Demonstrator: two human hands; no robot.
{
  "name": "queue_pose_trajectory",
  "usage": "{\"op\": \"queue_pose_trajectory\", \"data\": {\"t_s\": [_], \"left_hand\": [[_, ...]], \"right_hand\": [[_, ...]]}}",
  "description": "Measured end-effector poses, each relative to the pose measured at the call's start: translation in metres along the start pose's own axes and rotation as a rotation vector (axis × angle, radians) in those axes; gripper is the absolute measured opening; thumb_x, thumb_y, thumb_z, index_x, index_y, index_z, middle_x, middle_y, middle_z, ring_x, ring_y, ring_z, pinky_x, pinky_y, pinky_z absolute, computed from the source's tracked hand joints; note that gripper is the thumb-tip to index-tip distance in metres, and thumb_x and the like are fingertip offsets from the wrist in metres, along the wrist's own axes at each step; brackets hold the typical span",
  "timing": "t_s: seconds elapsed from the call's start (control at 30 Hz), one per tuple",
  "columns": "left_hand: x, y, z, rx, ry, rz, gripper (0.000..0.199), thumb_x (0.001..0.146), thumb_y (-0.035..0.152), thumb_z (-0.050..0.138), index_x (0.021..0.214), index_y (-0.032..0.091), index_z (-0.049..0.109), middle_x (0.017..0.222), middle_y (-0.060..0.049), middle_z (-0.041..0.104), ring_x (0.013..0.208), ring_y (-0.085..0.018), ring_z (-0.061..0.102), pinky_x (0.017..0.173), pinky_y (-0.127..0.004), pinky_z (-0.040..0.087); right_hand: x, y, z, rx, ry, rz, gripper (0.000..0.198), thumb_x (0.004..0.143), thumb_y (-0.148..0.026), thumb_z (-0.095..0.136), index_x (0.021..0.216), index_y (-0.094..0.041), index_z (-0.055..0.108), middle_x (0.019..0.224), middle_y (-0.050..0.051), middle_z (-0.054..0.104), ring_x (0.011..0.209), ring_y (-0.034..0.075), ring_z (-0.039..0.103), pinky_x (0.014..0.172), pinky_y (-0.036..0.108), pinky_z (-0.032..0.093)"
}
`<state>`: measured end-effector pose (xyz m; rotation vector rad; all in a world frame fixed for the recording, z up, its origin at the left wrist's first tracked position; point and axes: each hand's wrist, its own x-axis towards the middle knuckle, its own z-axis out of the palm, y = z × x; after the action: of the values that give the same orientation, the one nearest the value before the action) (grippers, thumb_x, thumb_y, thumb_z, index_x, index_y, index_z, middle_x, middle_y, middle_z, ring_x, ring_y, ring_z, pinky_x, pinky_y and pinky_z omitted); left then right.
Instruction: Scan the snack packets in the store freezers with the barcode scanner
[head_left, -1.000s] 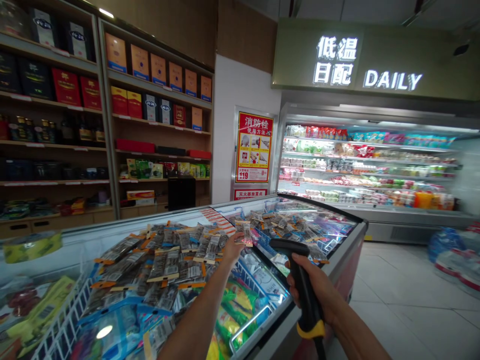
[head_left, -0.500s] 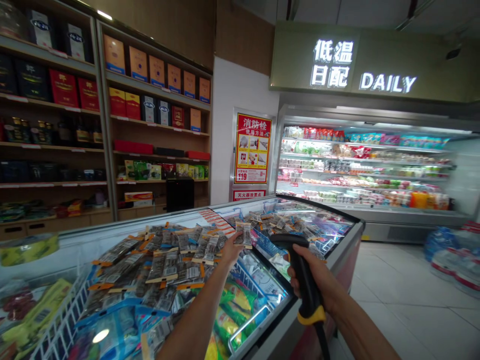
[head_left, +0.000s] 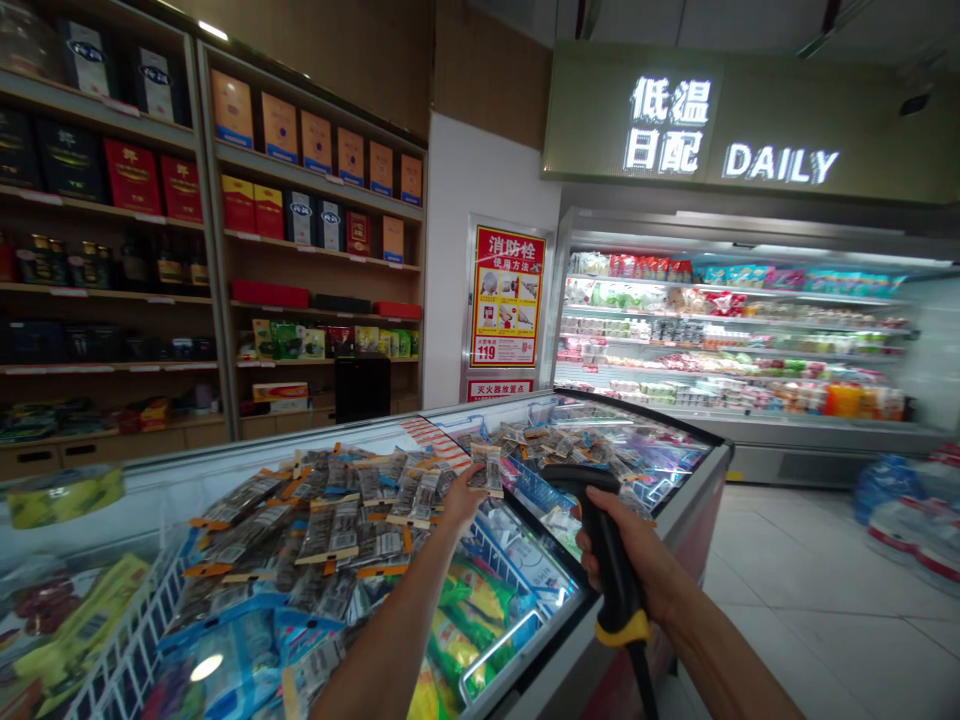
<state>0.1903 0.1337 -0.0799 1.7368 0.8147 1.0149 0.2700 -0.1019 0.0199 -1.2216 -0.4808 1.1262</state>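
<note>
My left hand reaches over the freezer and pinches a small clear snack packet by its left side. A black and yellow barcode scanner is wrapped in the fingers of my right hand. Its head points left toward the packet, a short gap apart, and its cable hangs down. Left of my left hand, many similar packets with orange, blue and cream ends lie heaped. More packets are spread beyond the scanner.
The chest freezer has glass lids, with green and yellow bags and a white wire basket inside. Shelves of boxes stand behind at left. A lit dairy cooler is at back right, with wrapped water bottles on the floor.
The whole view has shifted very slightly to the right. Both hands, the packet and the scanner keep their places relative to each other.
</note>
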Motion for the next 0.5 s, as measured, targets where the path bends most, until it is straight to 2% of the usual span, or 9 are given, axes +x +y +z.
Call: {"op": "queue_pose_trajectory", "data": {"t_s": [0.1,0.23,0.37,0.5], "left_hand": [[0.003,-0.001,-0.009,0.196,0.041,0.016,0.054,0.057,0.003,0.047,0.11,0.012,0.05,0.097,-0.007,0.06,0.072,-0.014,0.056,0.064,-0.022,0.042],[0.0,0.003,-0.024,0.551,0.061,0.012,0.047,0.06,0.003,0.045,0.104,0.014,0.054,0.105,-0.008,0.057,0.093,-0.016,0.052,0.08,-0.023,0.037],[-0.01,0.01,-0.037,0.786,-0.007,-0.02,0.036,0.066,0.014,0.045,0.1,0.019,0.056,0.1,-0.006,0.059,0.094,-0.017,0.052,0.08,-0.025,0.037],[-0.023,0.022,-0.045,0.947,0.021,-0.046,0.031,0.071,0.022,0.04,0.097,0.026,0.057,0.1,-0.005,0.056,0.09,-0.018,0.053,0.073,-0.028,0.04]], "right_hand": [[0.002,-0.001,-0.011,-0.013,0.056,-0.036,0.026,0.069,-0.043,0.049,0.071,-0.018,0.048,0.041,-0.005,0.047,0.031,0.008,0.044,0.029,0.018,0.032],[0.006,0.0,-0.031,0.009,0.116,-0.041,0.025,0.069,-0.042,0.051,0.072,-0.017,0.048,0.041,-0.005,0.047,0.031,0.007,0.043,0.029,0.017,0.032],[0.008,0.001,-0.047,0.021,0.17,-0.077,0.025,0.068,-0.041,0.052,0.072,-0.017,0.048,0.04,-0.005,0.047,0.031,0.007,0.043,0.03,0.017,0.032],[0.006,-0.001,-0.06,0.041,0.205,-0.085,0.024,0.068,-0.04,0.052,0.072,-0.017,0.048,0.041,-0.004,0.049,0.032,0.008,0.044,0.03,0.017,0.033]]}}
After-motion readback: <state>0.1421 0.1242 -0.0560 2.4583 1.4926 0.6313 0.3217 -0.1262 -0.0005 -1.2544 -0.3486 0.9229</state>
